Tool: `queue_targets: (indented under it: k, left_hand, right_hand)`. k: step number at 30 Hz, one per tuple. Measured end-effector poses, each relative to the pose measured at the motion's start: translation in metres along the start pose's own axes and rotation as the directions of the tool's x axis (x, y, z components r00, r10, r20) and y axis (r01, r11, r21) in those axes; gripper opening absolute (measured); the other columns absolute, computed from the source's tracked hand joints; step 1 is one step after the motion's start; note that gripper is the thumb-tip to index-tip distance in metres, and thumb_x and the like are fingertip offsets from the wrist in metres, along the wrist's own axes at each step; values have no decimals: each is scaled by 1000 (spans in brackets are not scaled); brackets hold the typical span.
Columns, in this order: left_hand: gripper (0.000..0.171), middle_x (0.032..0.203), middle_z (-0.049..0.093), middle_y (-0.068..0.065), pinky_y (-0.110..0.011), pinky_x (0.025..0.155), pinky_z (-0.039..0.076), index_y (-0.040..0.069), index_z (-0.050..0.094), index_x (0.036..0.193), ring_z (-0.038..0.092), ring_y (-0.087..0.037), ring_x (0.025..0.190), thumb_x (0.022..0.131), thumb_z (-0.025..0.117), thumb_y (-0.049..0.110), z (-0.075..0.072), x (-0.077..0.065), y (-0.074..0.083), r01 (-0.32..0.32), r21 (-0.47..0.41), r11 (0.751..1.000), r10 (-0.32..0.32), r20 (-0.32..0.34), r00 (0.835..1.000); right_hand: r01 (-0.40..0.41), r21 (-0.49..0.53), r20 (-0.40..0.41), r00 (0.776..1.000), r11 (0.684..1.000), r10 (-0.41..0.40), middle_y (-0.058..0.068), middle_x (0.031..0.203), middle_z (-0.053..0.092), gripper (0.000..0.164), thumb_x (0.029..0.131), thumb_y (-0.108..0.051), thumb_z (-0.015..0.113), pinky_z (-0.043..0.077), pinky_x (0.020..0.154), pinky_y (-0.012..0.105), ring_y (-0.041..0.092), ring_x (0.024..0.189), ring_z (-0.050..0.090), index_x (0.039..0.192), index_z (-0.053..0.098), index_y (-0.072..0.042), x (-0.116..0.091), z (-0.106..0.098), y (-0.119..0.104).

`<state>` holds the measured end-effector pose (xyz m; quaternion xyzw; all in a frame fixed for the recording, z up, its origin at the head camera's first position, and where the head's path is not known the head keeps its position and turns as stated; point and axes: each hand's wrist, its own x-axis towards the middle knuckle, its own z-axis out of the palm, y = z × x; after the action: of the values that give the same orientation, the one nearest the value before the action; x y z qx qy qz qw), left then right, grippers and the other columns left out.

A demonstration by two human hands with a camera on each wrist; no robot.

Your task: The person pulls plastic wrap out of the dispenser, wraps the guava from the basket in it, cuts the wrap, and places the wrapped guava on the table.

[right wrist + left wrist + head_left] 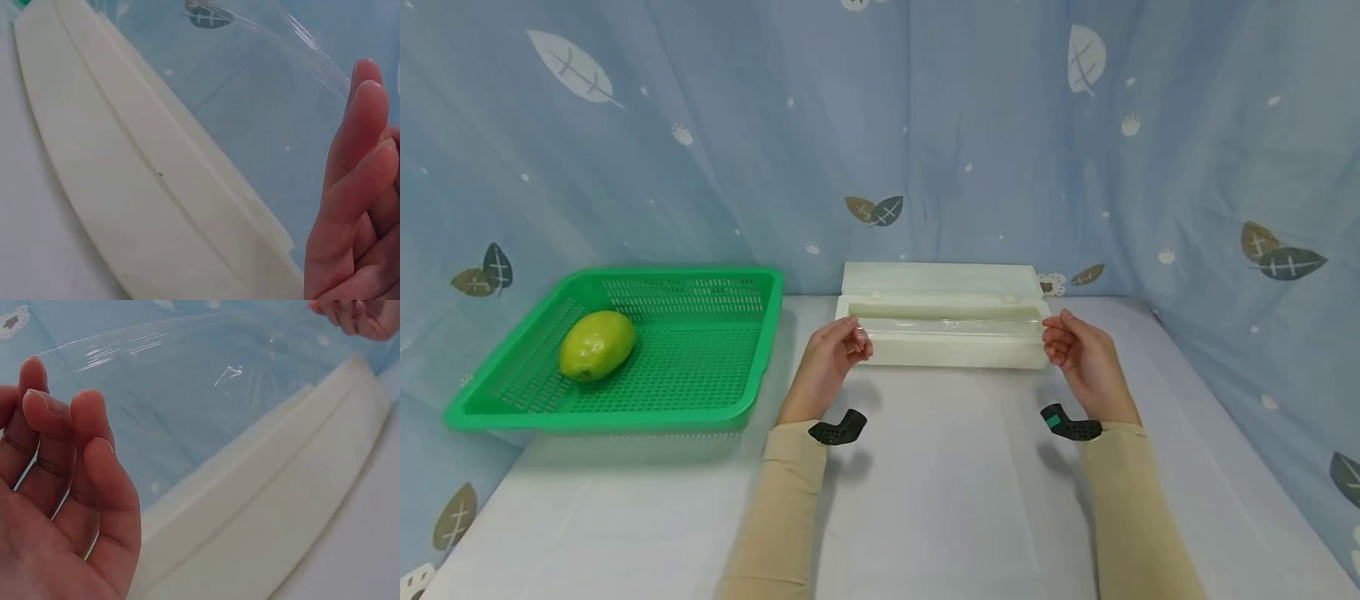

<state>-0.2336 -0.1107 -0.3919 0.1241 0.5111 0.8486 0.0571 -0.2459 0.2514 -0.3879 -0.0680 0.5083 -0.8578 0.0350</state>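
Observation:
A sheet of clear cling film (951,326) stretches between the two hands, above the front of a long white dispenser box (955,353) whose lid (940,277) stands raised at the back. My left hand (824,367) pinches the film's left corner between thumb and fingers. At the other end, my right hand (1092,367) pinches the right corner. The left wrist view shows the film (169,381) drawn up from the box, with bright creases near the fingertips. In the right wrist view, streaks of film run to the right hand's fingertips (369,103).
Left of the box, a green plastic basket (670,419) holds one yellow-green fruit (597,345). Everything stands on a white-covered table (940,492). A blue curtain (760,150) with leaf prints hangs right behind the basket and box.

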Motion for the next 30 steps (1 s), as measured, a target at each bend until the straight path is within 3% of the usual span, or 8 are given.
queue_targets:
  k: [4,7,11,14,23,30]
  left_hand:
    - [26,73,49,-5,-33,72,41,5,53,73,47,-21,69,91,52,25,3,0,5,-24,-17,1000,24,4,1000]
    - [25,69,47,-3,-27,63,38,6,53,72,41,-16,60,92,50,21,5,0,6,-38,-81,996,40,21,999]
    - [27,60,37,0,-21,51,24,6,51,71,24,-11,48,95,44,17,4,0,4,-47,-207,977,62,65,996]
    - [29,55,28,2,-21,48,17,5,50,71,17,-10,45,96,41,16,3,-1,3,-65,-229,971,87,86,993]
    - [28,59,37,2,-21,53,27,10,49,67,31,-10,53,93,49,19,4,-1,4,-94,-201,975,113,89,990]
    - [26,61,39,1,-23,55,28,9,50,67,31,-12,57,90,55,20,3,-2,7,-91,-227,970,127,150,980]
  right_hand:
    - [22,22,0,1000,1000,-22,7,78,64,28,94,-20,47,46,55,21,15,63,55,93,64,2,1,3,-5]
    - [32,23,-9,999,999,-32,7,77,64,28,94,-20,46,45,54,21,14,62,55,92,65,2,0,6,-8]
    - [51,20,-7,999,998,-51,8,76,64,29,94,-19,46,45,52,21,15,61,55,91,64,3,-2,9,-10]
    - [63,8,-8,998,998,-63,8,75,64,29,93,-20,47,44,52,21,15,61,54,92,64,3,-3,10,-9]
    - [132,21,-9,991,991,-131,8,72,63,30,95,-18,44,44,49,22,15,58,53,91,64,5,-4,12,-10]
    - [174,182,-4,984,968,-176,10,68,61,29,94,-14,45,42,51,23,15,61,53,87,63,8,-3,11,-9]
